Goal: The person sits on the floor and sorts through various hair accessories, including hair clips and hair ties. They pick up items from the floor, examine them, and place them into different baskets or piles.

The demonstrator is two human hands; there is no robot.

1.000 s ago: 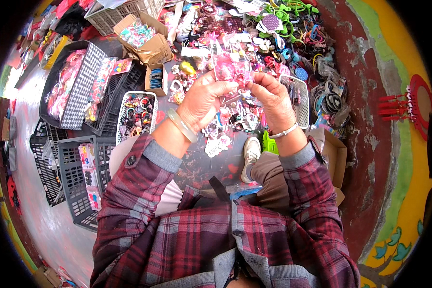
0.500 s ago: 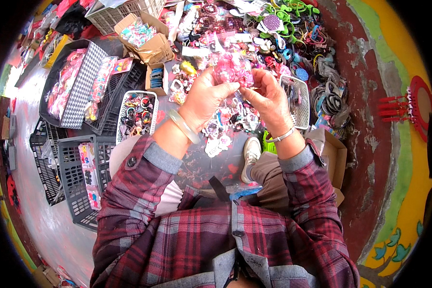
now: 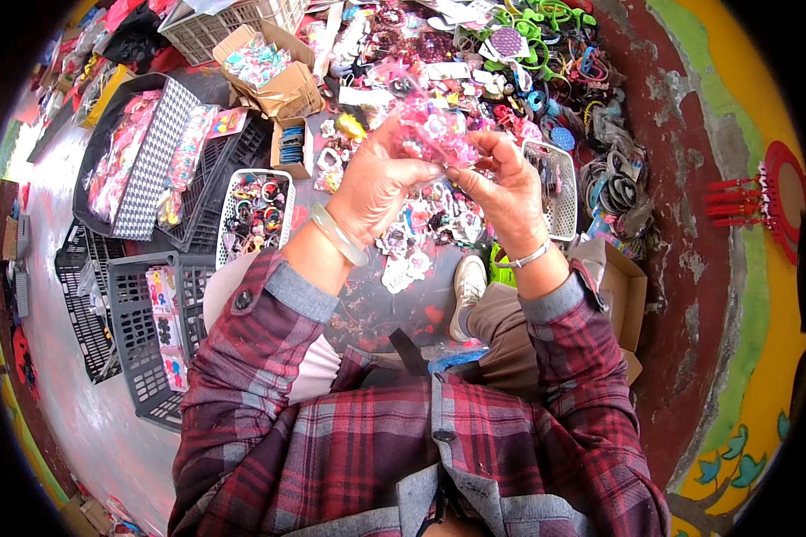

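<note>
Both hands are raised in front of me over the heap, pinching one clear plastic bag [image 3: 432, 134] of pink pieces, some shaped like flowers. My left hand [image 3: 376, 183] grips its left side, thumb pointing right along the lower edge. At the bag's lower right, my right hand [image 3: 506, 188] has thumb and bent fingers closed on the edge. The two thumb tips nearly meet. Which small accessories are inside the bag I cannot make out. Beneath and beyond it spreads a pile of hair accessories [image 3: 430, 215] in many colours.
A white basket [image 3: 258, 179] of hair ties and a grey crate [image 3: 148, 331] stand at my left. Another white basket [image 3: 562, 192] is right of my right hand. Farther off are a cardboard box [image 3: 287, 94] and green headbands [image 3: 537, 54]. A red wall [image 3: 681, 268] runs along the right.
The bag has tilted and shifted slightly between my fingers, showing more of its pink flowers. My left hand has turned a little and moved slightly left and down; the right hand stays nearly in place.
</note>
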